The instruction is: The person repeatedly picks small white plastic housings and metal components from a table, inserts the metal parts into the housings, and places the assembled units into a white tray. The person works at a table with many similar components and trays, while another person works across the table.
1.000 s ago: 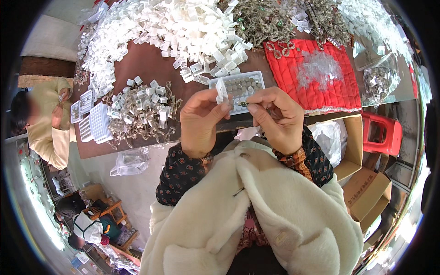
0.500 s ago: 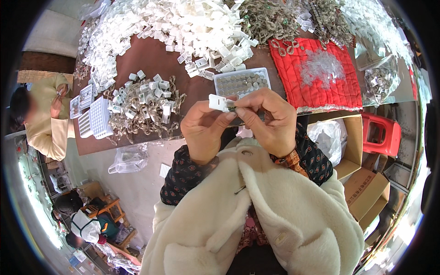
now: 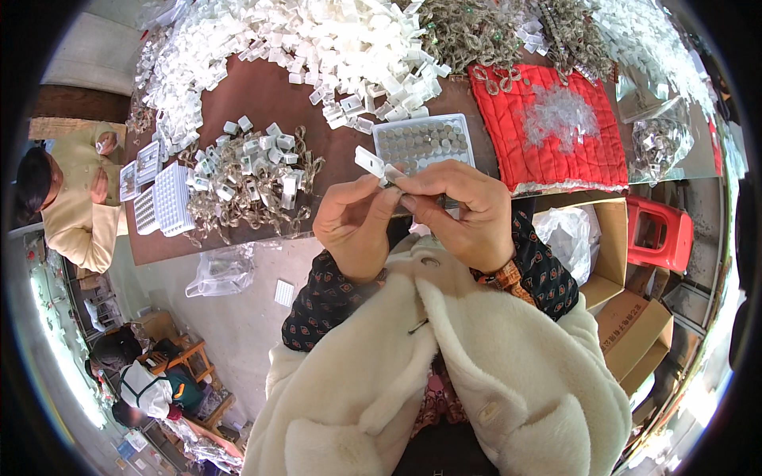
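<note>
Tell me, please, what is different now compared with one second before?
The right grip has moved left, its fingertips meeting those of the left grip; before, a gap separated them. The white plastic piece, still pinched by the left grip, now slants to the upper left. Nothing is visibly let go. The red cloth and the white tray stayed in place.

A workshop: white plastic pieces (image 3: pixel 357 51) in heaps on a table (image 3: pixel 270 91), a tray (image 3: pixel 419 120) of small discs (image 3: pixel 429 141), a co-worker (image 3: pixel 83 210) alongside
</note>
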Tool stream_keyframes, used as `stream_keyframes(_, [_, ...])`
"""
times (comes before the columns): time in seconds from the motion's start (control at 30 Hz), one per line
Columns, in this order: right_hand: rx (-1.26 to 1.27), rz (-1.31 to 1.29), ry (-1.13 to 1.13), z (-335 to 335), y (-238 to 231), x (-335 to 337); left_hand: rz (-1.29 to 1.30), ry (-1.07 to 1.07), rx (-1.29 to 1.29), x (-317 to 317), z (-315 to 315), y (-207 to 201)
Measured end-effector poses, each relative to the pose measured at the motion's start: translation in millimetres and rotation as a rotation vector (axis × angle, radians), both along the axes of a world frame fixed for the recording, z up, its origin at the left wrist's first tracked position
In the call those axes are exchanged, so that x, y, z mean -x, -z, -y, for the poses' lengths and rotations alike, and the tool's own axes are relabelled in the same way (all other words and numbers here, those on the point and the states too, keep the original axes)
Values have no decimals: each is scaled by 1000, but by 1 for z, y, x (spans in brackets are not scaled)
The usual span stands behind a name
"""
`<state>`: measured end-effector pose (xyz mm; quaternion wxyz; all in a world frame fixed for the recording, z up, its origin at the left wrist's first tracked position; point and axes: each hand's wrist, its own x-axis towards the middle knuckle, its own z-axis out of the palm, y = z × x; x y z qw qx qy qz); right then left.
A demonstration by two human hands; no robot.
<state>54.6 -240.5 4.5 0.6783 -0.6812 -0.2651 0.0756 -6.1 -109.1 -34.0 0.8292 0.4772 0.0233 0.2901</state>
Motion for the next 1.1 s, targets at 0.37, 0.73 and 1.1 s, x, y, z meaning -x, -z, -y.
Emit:
stream_keyframes(0.37, [32, -183, -21, 4, -14, -3, 58, 31, -187, 0, -4, 5])
stream_keyframes(0.73, [-182, -448, -177, -4, 5, 1, -41, 166, 333, 4, -5, 9])
stream_keyframes(1.1, [432, 174, 325, 44, 34, -42, -121, 154, 320, 19, -35, 26])
